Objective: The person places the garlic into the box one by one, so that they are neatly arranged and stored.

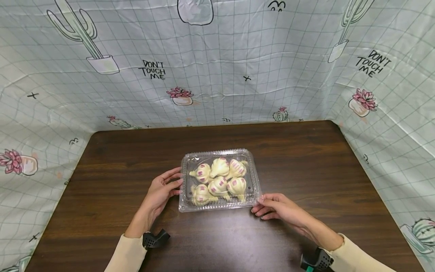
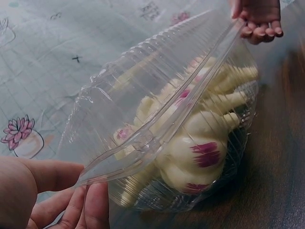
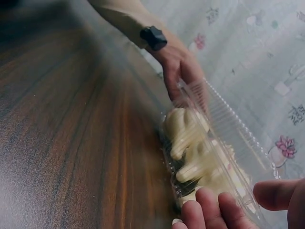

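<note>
A clear plastic clamshell container (image 1: 253, 175) with its lid down is between my hands at the middle of the table. Several pale garlic bulbs (image 1: 220, 167) with purple patches lie inside it in two rows. My left hand (image 1: 161, 192) pinches the container's left edge, thumb above the rim and fingers below, as the left wrist view shows up close. At the near right corner, my right hand (image 1: 280, 207) holds the rim between thumb and fingers. In the right wrist view the right fingers (image 3: 209, 212) cover part of the container's near end.
The dark wooden table (image 1: 129, 158) extends around the container on all sides. A pale curtain (image 1: 217, 56) with cactus drawings hangs along its back and sides. Black wrist devices (image 1: 154, 239) sit at both sleeves.
</note>
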The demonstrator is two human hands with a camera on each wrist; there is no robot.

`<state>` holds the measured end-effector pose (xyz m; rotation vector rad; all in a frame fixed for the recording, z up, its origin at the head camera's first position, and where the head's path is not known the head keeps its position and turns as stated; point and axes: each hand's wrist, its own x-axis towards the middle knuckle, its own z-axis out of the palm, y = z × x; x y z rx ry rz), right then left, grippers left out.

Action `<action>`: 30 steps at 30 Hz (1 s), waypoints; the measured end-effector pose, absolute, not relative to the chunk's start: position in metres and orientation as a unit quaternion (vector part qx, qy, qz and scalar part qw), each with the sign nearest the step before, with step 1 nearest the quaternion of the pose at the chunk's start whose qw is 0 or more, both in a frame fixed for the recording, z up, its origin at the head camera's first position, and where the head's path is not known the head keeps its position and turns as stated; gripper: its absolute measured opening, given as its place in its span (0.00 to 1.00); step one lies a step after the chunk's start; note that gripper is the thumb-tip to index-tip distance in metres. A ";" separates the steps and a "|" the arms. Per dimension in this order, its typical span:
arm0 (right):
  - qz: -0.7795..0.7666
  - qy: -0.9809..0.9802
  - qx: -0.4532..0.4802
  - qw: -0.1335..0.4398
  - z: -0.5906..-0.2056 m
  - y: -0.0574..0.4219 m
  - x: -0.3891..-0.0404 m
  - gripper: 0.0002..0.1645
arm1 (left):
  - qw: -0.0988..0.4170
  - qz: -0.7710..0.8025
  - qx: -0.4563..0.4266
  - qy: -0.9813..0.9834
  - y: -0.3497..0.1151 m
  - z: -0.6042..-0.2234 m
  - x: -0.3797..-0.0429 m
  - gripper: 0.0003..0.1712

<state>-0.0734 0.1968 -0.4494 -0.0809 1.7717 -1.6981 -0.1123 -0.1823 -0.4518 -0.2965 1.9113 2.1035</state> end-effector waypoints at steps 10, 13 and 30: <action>-0.655 0.680 -0.021 0.329 -0.452 0.193 -0.072 0.11 | 0.149 0.725 -0.103 0.664 -0.183 -0.451 -0.112 0.29; -0.654 0.681 -0.018 0.329 -0.452 0.192 -0.072 0.11 | 0.165 0.716 -0.099 0.671 -0.186 -0.451 -0.110 0.29; -0.656 0.688 -0.006 0.311 -0.452 0.189 -0.069 0.13 | 0.330 0.684 0.039 0.649 -0.210 -0.450 -0.084 0.16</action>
